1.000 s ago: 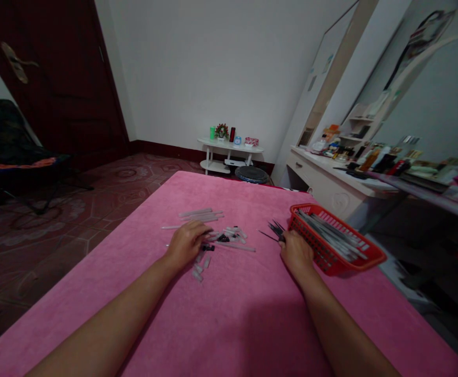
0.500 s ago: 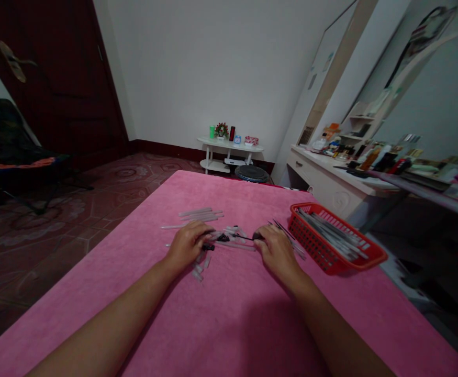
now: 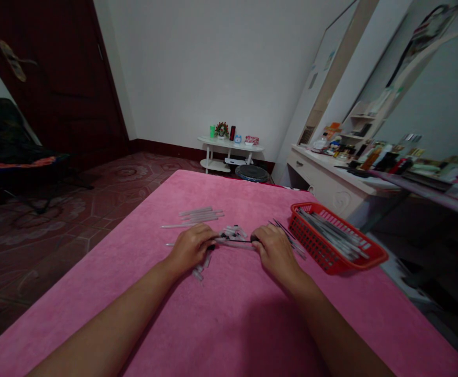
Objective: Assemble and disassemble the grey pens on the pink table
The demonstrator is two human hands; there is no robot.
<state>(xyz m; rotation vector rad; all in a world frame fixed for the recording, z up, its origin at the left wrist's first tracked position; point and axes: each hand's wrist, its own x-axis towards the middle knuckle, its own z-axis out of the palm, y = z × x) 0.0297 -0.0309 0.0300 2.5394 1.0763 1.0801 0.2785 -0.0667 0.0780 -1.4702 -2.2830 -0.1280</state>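
Note:
My right hand (image 3: 275, 248) is closed on the dark end of a thin black rod (image 3: 239, 241), which runs level to the left. At its other end, my left hand (image 3: 192, 244) is pinched around a small piece, mostly hidden by the fingers; I cannot make out its kind. Short whitish translucent pieces (image 3: 234, 230), some with black bits, lie just behind the rod. More short pale pieces (image 3: 198, 273) lie below my left hand. Several long pale sticks (image 3: 201, 214) rest beyond it on the pink cloth (image 3: 213, 324).
On the right, a red plastic basket (image 3: 315, 243) holds many long grey sticks (image 3: 334, 235). Thin dark sticks (image 3: 287, 233) lie between it and my right hand. Farther off are a white side table (image 3: 231, 145), a dark round stool (image 3: 252, 173) and a cluttered dresser (image 3: 338, 183).
The black rod has swung level, and its left end now meets my left fingertips. My left hand has shifted slightly right, and the black piece beneath it is now mostly covered.

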